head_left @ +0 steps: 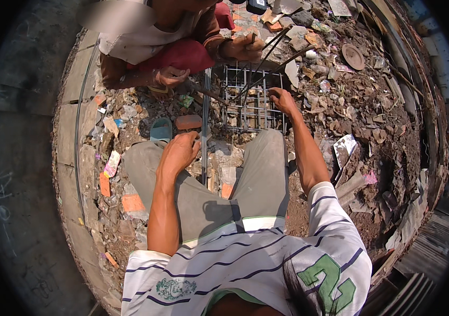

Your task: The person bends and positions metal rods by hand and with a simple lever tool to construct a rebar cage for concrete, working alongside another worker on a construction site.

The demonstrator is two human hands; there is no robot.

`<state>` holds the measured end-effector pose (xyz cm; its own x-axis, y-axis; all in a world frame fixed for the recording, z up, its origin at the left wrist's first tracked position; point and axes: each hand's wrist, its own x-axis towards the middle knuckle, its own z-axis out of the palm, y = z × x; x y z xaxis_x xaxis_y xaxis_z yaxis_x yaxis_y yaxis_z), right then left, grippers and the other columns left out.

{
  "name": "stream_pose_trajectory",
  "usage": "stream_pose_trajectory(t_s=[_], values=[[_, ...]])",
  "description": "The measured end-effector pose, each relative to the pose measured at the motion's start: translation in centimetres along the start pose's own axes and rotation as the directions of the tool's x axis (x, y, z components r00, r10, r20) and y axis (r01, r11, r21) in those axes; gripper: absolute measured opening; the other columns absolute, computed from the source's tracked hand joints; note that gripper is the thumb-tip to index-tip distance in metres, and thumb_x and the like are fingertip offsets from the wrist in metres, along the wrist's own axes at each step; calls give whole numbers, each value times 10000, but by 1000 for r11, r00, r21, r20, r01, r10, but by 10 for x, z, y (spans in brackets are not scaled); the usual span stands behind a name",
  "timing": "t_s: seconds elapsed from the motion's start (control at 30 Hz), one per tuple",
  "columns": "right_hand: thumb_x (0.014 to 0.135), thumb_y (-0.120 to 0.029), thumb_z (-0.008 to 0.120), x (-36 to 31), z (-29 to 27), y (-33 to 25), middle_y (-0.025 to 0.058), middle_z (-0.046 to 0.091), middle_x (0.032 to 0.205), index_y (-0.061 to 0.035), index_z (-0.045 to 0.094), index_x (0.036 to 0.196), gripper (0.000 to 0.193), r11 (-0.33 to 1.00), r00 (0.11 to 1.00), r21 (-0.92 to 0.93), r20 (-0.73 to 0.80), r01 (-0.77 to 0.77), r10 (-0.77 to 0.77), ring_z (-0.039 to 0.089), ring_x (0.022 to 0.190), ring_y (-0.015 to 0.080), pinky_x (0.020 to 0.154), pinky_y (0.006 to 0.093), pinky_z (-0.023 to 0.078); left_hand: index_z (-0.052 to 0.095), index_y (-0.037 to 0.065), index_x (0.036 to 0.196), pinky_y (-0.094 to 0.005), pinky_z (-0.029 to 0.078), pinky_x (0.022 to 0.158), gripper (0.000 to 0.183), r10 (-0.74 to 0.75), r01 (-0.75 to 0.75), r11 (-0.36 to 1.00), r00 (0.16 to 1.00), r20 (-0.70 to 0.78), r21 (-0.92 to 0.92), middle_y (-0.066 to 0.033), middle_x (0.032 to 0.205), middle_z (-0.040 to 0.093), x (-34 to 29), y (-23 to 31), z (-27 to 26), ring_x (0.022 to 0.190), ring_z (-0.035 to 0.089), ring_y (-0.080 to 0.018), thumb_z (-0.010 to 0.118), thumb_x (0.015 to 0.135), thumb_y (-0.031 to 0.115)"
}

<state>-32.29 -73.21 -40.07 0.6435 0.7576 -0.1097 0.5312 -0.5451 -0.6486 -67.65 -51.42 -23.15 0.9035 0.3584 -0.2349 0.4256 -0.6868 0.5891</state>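
Note:
In front of me a steel rebar grid (244, 128) of crossed bars lies over the rubble. My right hand (284, 101) is at its right edge, with fingers closed around a bar there. Over my left knee rests my left hand (178, 154), its fingers curled in; whatever they may hold is hidden. Long dark rods (276, 42) slant up from the grid. Opposite me a person crouches, one hand (245, 48) raised beside these rods with a short dark piece between the fingers. The person's other hand (172, 77) hangs loosely near the knee.
Long thin steel bars (205, 142) run between my legs toward the grid. A red brick (188, 122) and a blue-green sandal (161, 129) lie left of them. Broken bricks, stones and litter cover the ground. A concrete wall edge (68, 134) borders the left; a round brown lid (353, 56) lies far right.

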Motion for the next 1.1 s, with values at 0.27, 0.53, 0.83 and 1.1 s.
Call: stream_pose_trajectory(t_s=[0.27,0.53,0.83,1.1], values=[[831,-213,636,-35,45,-5,182,677,1079,-14,654,1104,339,912,981,391,-88,-123,170,638,1035,321,906,384,480,613,7,981,-484,470,782,207,-23,23,998,1000,-7,57,-231,896,642,1,0,-2,907,601,-413,591,867,179],[839,-227,656,-60,28,-27,165,699,972,-3,657,1089,335,916,946,378,-227,-134,232,672,887,241,804,334,505,613,-12,1003,-480,466,777,249,-19,20,999,1000,-7,48,-243,933,644,0,-4,-3,905,596,-432,592,876,200],[897,-170,612,-28,8,-45,92,692,915,11,642,1087,264,964,928,262,-343,-52,144,640,800,137,713,278,501,609,-16,978,-487,463,754,220,27,-26,1000,998,-49,17,-250,894,637,1,-8,-2,888,594,-435,593,861,170],[931,-156,581,-8,17,-48,112,680,996,-18,614,1139,251,975,951,214,-310,58,11,667,878,187,749,304,507,624,-8,1004,-475,471,741,226,20,-21,1000,998,-60,-10,-244,895,643,0,-13,1,875,604,-430,596,857,162]])
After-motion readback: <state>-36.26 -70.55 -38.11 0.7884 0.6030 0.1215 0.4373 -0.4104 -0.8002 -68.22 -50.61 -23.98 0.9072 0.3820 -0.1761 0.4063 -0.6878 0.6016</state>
